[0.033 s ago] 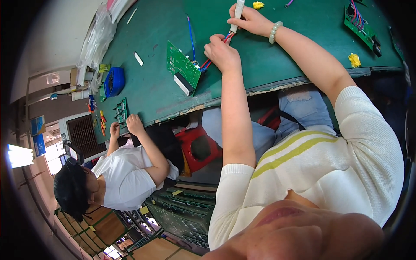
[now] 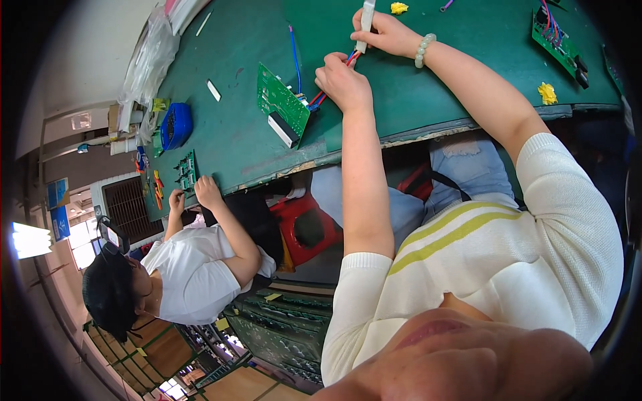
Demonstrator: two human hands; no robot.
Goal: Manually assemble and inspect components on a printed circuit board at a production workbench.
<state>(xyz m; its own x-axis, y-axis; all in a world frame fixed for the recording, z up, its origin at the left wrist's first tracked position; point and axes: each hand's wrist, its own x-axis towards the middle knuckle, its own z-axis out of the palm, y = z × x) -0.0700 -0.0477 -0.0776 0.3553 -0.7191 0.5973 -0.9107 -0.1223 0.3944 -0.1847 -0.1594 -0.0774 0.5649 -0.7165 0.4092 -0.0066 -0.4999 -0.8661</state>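
Observation:
My left hand [image 2: 343,83] is closed around a bundle of red, blue and pale wires [image 2: 352,57], its thumb and fingers pinched together. These wires run down to a green circuit board [image 2: 281,101], which stands tilted on the table and carries a black-and-white block at its lower edge. In my right hand [image 2: 388,35] is a slim white stick-shaped piece [image 2: 365,25], gripped between thumb and fingers. Its lower end meets the wire ends just above my left hand; whether they are joined I cannot tell. A loose-ended blue wire [image 2: 295,57] rises from the board.
The green table [image 2: 221,134] has a worn front edge. Yellow crumpled bits [image 2: 547,93] and another wired board [image 2: 560,50] lie right. A white strip [image 2: 213,90] and a blue bin [image 2: 176,125] are left. A co-worker [image 2: 194,274] handles a small board [image 2: 186,172] there.
My right hand and the white piece have shifted very slightly down and to the left. My left hand and the board look the same.

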